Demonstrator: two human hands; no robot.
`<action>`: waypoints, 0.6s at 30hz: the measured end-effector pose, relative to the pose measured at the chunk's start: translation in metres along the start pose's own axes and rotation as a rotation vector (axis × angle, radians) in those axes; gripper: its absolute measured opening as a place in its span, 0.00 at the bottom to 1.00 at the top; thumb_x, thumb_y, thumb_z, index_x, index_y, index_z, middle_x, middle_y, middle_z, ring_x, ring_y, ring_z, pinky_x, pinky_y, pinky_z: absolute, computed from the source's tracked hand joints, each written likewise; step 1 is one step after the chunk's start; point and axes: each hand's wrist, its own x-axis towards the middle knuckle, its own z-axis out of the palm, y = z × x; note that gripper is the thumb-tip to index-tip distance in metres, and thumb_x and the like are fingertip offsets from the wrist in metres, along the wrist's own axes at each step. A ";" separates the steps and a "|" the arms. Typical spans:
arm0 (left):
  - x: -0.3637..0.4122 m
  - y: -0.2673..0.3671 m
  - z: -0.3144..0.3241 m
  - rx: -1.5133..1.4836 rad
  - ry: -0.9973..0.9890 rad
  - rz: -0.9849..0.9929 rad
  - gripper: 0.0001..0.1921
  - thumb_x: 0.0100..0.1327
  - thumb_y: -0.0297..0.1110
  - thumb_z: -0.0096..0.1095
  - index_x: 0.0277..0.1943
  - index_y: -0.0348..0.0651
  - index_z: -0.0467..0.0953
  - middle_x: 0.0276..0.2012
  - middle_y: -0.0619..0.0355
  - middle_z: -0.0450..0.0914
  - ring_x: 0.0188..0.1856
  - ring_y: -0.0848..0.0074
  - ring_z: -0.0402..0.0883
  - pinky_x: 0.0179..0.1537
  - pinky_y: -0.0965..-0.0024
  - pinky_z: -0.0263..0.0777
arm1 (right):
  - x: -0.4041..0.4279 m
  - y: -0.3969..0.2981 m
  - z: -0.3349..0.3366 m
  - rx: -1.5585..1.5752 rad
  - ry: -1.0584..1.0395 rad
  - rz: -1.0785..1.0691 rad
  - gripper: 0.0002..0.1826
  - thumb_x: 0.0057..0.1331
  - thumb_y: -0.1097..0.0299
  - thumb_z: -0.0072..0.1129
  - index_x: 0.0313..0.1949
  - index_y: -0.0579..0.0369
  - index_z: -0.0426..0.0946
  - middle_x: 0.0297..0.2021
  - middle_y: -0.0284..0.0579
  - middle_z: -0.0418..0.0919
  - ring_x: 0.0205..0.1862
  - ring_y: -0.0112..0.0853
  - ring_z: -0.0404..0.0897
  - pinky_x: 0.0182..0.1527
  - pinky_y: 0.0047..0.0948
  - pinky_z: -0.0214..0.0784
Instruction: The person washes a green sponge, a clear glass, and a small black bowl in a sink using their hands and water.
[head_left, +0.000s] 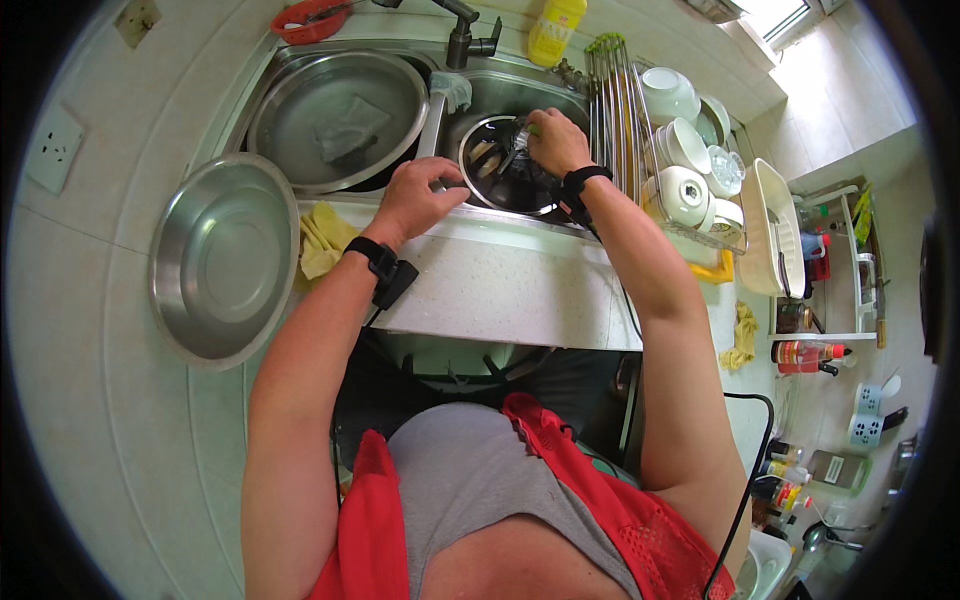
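In the right sink basin (517, 88) stands a round dark vessel with a bright metal rim (480, 196), holding what looks like dark liquid. A pale brown object (486, 159) lies inside it, too unclear to name. My right hand (559, 142) reaches over its far right side, fingers closed on a shiny, partly see-through item (520, 139) with a bit of green; its kind is unclear. By the vessel's near left rim is my left hand (426, 196), thumb and fingers apart with nothing visible between them. Whether it touches the rim I cannot tell.
Left sink: a large steel basin (274, 161) of cloudy water with a translucent item (352, 131). Another steel basin (225, 259) leans at left beside a yellow cloth (322, 236). A faucet (461, 45) and yellow bottle (556, 34) stand behind; a rack holds white bowls (679, 154) at right.
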 end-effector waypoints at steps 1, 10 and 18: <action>-0.001 -0.001 0.000 0.009 0.011 0.002 0.12 0.61 0.35 0.77 0.43 0.36 0.87 0.52 0.51 0.89 0.53 0.62 0.87 0.56 0.65 0.77 | -0.002 -0.005 -0.002 0.019 -0.025 -0.082 0.17 0.65 0.70 0.62 0.54 0.49 0.84 0.53 0.51 0.83 0.56 0.53 0.85 0.58 0.49 0.78; 0.002 0.001 0.003 -0.010 0.006 -0.053 0.11 0.62 0.34 0.76 0.43 0.37 0.86 0.51 0.53 0.90 0.52 0.66 0.87 0.56 0.66 0.77 | -0.014 -0.011 0.006 0.062 -0.295 -0.407 0.22 0.61 0.75 0.62 0.55 0.45 0.89 0.55 0.51 0.86 0.57 0.53 0.85 0.58 0.48 0.79; 0.001 -0.003 0.002 -0.057 0.020 -0.051 0.11 0.62 0.33 0.76 0.43 0.36 0.87 0.49 0.53 0.90 0.50 0.67 0.87 0.55 0.67 0.77 | -0.011 -0.009 -0.003 -0.149 -0.539 -0.174 0.19 0.61 0.70 0.63 0.52 0.46 0.90 0.48 0.58 0.89 0.54 0.53 0.87 0.57 0.49 0.80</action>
